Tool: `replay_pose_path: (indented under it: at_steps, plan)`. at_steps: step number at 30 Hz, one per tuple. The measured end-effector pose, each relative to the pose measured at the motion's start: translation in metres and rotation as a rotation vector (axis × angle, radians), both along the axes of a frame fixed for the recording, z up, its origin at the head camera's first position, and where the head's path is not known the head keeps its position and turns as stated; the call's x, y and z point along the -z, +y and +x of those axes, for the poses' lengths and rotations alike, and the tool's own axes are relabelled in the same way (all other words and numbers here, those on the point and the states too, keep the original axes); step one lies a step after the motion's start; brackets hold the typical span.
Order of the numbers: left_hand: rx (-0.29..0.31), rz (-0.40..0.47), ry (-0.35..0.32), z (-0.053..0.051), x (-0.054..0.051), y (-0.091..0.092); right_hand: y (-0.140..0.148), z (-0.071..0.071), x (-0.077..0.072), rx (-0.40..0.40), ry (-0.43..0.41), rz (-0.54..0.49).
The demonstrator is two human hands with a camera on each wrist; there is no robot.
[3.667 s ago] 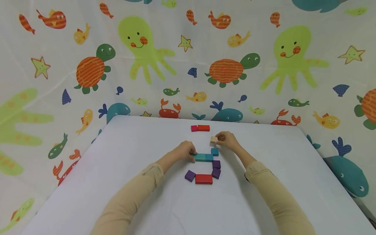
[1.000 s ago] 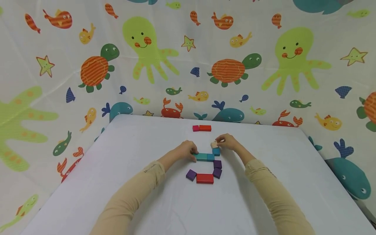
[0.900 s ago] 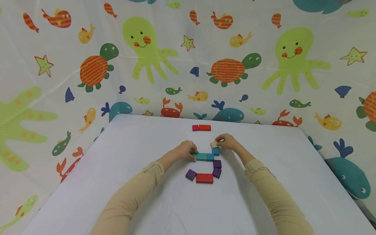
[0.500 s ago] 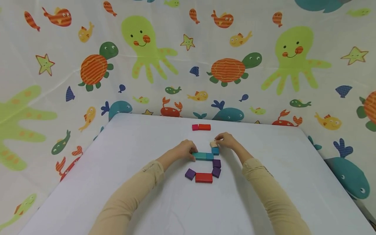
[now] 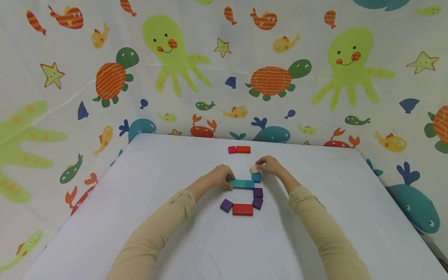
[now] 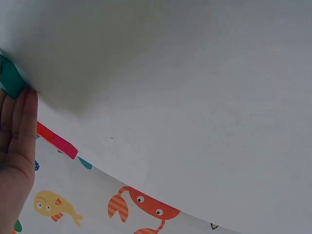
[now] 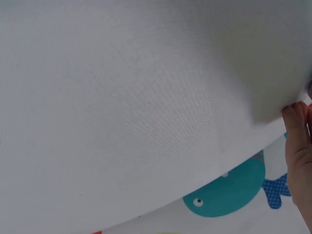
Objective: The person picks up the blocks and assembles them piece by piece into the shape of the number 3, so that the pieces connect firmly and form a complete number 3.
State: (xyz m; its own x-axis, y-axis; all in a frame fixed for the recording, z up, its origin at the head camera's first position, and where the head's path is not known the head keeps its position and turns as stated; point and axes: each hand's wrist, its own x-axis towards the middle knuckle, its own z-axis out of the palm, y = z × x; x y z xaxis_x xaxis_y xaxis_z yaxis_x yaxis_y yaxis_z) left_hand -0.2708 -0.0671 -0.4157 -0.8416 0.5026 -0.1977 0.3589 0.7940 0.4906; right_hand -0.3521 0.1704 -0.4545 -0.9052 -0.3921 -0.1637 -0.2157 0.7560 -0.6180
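Observation:
In the head view my left hand (image 5: 220, 175) pinches the left end of a teal block (image 5: 238, 184), thumb on the near side and fingers on the far side. The left wrist view shows the fingertips against that teal block (image 6: 10, 78). A blue block (image 5: 249, 184) continues the row to the right, and another blue block (image 5: 256, 177) sits just beyond it. My right hand (image 5: 270, 165) pinches a pale wooden block (image 5: 253, 169) at the far edge of that second blue block. In the right wrist view the right hand (image 7: 300, 146) hides its block.
Two purple blocks (image 5: 257, 197) run nearer from the row's right end. A red block (image 5: 242, 210) and a third purple block (image 5: 226, 205) lie closest to me. Farther back are a pink block (image 5: 232, 149) and an orange-red block (image 5: 243, 149). A sea-animal cloth (image 5: 224, 77) hangs behind the white table (image 5: 157, 175).
My right hand has brought the pale wooden block nearer, from a gap beyond the blue block to right against it. My left hand has stayed on the teal block.

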Motion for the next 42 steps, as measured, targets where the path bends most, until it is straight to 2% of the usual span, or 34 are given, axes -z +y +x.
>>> replay_pose_path:
  at_steps: [3, 6, 7, 9, 10, 12, 17, 19, 22, 25, 32, 37, 42]
  plan:
    - [0.000, -0.003, -0.004, 0.000, -0.002, 0.001, 0.014, -0.030, 0.038, -0.047, 0.097, -0.029]
    - [-0.001, -0.011, -0.005, 0.001, -0.002, 0.003, 0.026, -0.060, 0.074, -0.065, 0.121, -0.027]
    - [0.000, -0.013, -0.004, 0.000, -0.002, 0.004, 0.028, -0.066, 0.080, -0.062, 0.119, -0.020]
    - [0.005, -0.013, -0.001, 0.000, -0.002, 0.006, 0.030, -0.072, 0.083, -0.054, 0.109, 0.004]
    - [0.008, -0.012, -0.001, -0.001, -0.001, 0.007, 0.031, -0.071, 0.081, -0.060, 0.108, 0.003]
    - [0.012, -0.012, -0.001, -0.001, 0.000, 0.009, 0.026, -0.057, 0.061, -0.046, 0.109, -0.004]
    - [-0.002, -0.022, -0.006, 0.001, 0.002, 0.012, 0.001, 0.013, -0.020, 0.050, 0.016, -0.001]
    - [-0.005, -0.030, -0.001, 0.002, 0.001, 0.013, -0.006, 0.032, -0.037, 0.077, 0.044, 0.010]
    - [-0.011, -0.039, -0.001, 0.005, -0.001, 0.014, -0.008, 0.040, -0.043, 0.090, 0.084, -0.001]
    - [-0.018, -0.052, -0.015, 0.006, -0.004, 0.015, -0.006, 0.036, -0.040, 0.103, 0.098, -0.018]
    - [-0.013, -0.054, -0.026, 0.007, -0.006, 0.015, -0.008, 0.037, -0.039, 0.137, 0.095, -0.023]
    - [-0.033, -0.023, -0.022, 0.007, -0.003, 0.014, -0.010, 0.036, -0.035, 0.151, 0.094, -0.027]
    - [-0.095, 0.052, 0.005, 0.006, -0.001, 0.014, -0.011, 0.037, -0.034, 0.144, 0.099, -0.044]
